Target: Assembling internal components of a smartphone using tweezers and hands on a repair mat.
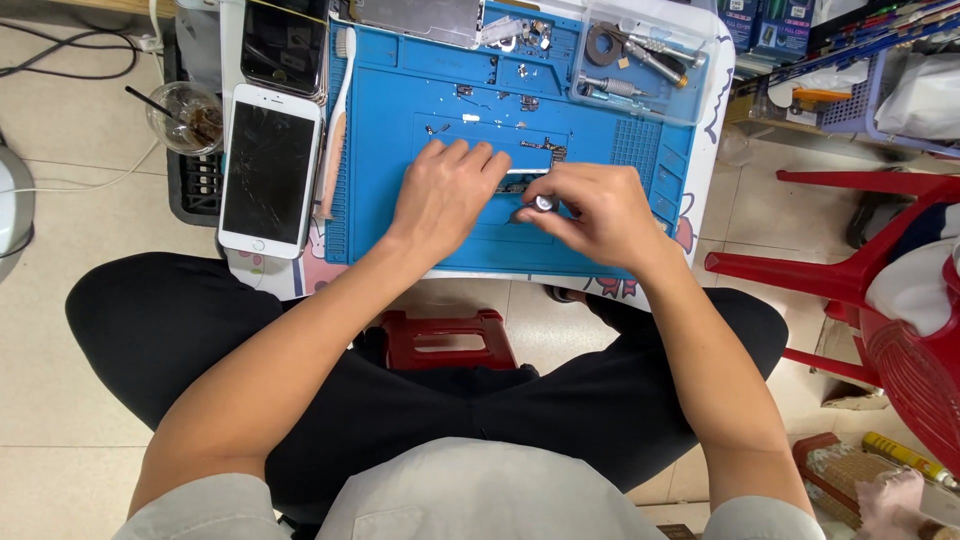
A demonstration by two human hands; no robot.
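My left hand (445, 195) rests palm down on a blue work mat (400, 120), its fingers pressing on a small part that is mostly hidden under them. My right hand (590, 215) is closed around a small screwdriver (543, 203), whose silver cap shows between thumb and fingers; its tip points down at the spot beside my left fingertips. A thin white strip (527, 171) and a small dark circuit part (548, 150) lie just beyond my fingers. Tiny screws and metal bits are scattered on the mat.
A white phone with a cracked screen (268, 170) lies left of the mat, a dark phone (284, 45) above it, a toothbrush (335, 130) between. A clear tray with tools (640, 60) sits at the back right. A plastic cup (185, 115), red stool (445, 340) and red chair (850, 270) surround the small table.
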